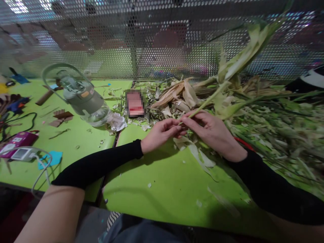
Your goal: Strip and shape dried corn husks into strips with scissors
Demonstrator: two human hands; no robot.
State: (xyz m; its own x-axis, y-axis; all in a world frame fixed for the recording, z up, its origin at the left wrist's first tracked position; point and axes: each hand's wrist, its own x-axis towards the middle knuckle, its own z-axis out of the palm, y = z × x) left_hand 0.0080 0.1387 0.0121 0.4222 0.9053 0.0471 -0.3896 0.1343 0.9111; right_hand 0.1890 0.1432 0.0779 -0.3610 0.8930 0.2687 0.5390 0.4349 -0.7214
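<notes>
A thin green stalk with broad, corn-husk-like leaves runs from my fingertips up to the right. Its pale leafy part rises in front of the perforated screen. My left hand pinches the stalk's near end between thumb and fingers. Right beside it, my right hand is closed on the same stalk, thumb on top. The two hands' fingertips nearly touch, and the fingers partly hide the stalk's tip. Below the hands, a strip of pale peeled husk lies on the green table.
Dry husks and shreds are heaped behind my hands and to the right. A pixelated phone-shaped object lies among scraps. To the left stand a clear bottle and crumpled tissue. A perforated metal screen bounds the table's back.
</notes>
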